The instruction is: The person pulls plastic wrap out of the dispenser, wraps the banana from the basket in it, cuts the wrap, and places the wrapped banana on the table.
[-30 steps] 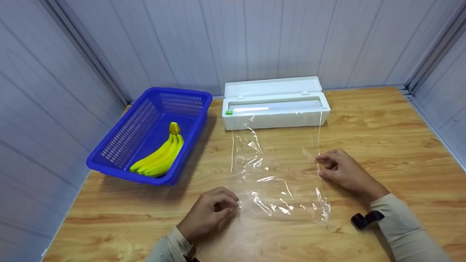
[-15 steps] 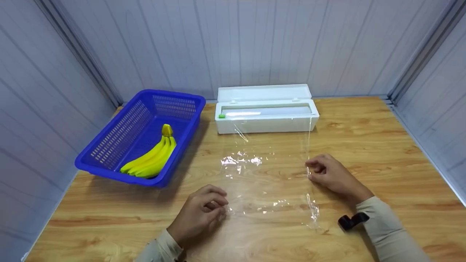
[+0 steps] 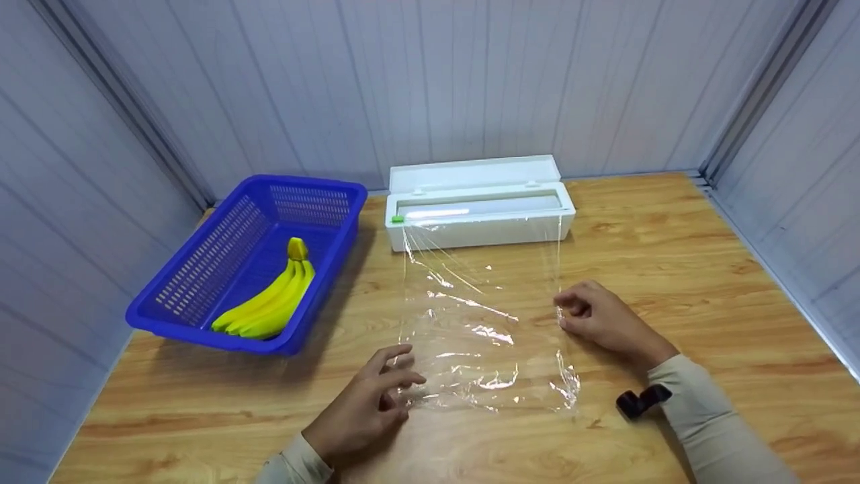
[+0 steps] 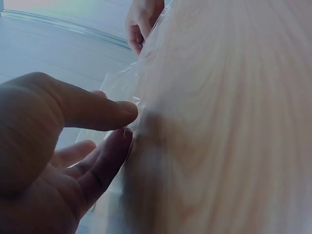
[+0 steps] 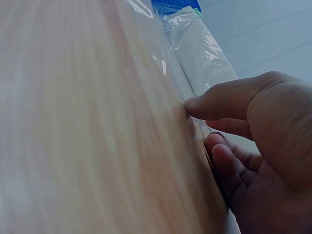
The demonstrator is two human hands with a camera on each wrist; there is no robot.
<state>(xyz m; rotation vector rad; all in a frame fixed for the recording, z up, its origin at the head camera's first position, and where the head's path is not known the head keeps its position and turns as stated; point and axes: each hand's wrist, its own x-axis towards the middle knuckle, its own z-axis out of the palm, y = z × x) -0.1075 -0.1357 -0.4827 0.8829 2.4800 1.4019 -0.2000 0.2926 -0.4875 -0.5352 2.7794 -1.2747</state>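
Observation:
A sheet of clear plastic wrap (image 3: 470,336) stretches toward me from a white wrap dispenser (image 3: 484,232) with its lid raised. At the sheet's near left corner, my left hand (image 3: 363,407) has its fingers spread. In the left wrist view, a fingertip (image 4: 124,136) touches the film, with a small gap below the thumb. My right hand (image 3: 608,323) pinches the sheet's right edge between thumb and curled fingers, as the right wrist view shows beside the thumb (image 5: 219,100). How firmly the film is gripped is hard to see.
A blue plastic basket (image 3: 235,235) stands on the left of the wooden table (image 3: 672,269), holding a bunch of yellow bananas (image 3: 275,302). A green slider (image 3: 397,219) sits at the dispenser's left end. Pale panel walls (image 3: 457,87) close in the back and sides.
My left fingers have spread apart at the film's corner. The right hand keeps its place at the right edge. Creases in the film have shifted, and the head view has moved slightly.

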